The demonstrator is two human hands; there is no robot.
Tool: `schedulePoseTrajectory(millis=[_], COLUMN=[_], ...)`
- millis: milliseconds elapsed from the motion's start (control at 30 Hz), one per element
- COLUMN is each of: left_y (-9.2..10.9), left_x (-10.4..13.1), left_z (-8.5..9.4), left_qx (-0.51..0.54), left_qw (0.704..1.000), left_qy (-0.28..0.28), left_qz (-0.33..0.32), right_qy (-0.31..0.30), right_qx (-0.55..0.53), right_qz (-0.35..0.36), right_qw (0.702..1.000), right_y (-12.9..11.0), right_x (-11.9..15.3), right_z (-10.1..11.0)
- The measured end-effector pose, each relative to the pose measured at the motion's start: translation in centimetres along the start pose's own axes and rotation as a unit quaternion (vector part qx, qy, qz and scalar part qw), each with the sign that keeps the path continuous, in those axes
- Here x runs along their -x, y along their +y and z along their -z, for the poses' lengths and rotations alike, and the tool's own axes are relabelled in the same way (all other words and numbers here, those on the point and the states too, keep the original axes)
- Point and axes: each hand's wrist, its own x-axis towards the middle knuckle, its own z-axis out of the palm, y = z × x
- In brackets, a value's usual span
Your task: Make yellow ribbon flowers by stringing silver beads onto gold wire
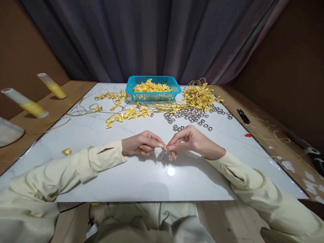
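Note:
My left hand point(146, 143) and my right hand point(186, 141) meet over the middle of the white tabletop point(141, 182). Both are pinched closed, with fingertips touching. Whatever lies between them is too small or hidden to make out. Beyond them, many silver metal pieces point(192, 114) are scattered. A row of yellow ribbon bows point(129, 114) lies past my left hand, and a larger heap of bows with gold cords point(198, 96) sits at the back right. Gold cords point(164, 107) lie between these groups. One yellow piece point(66, 152) rests beside my left sleeve.
A blue basket point(152, 97) of yellow bows stands at the back. Two yellow-wound spools point(32, 107) are on the left wooden surface. To the right lie a black tool point(243, 116), a red piece point(248, 135) and paper scraps point(288, 166).

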Motion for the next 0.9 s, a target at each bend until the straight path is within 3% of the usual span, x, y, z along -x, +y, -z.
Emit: schedulePoseTrajectory(millis=[900], left_y=[0.07], left_x=[-0.05], left_z=[-0.14], left_qx=[0.003], left_qw=[1.000], left_qy=[0.012], left_qz=[0.007], right_qy=[0.004], right_qx=[-0.007], right_qz=[-0.012], right_qw=[1.000], right_y=[0.07], right_x=[0.02], right_z=[0.05])
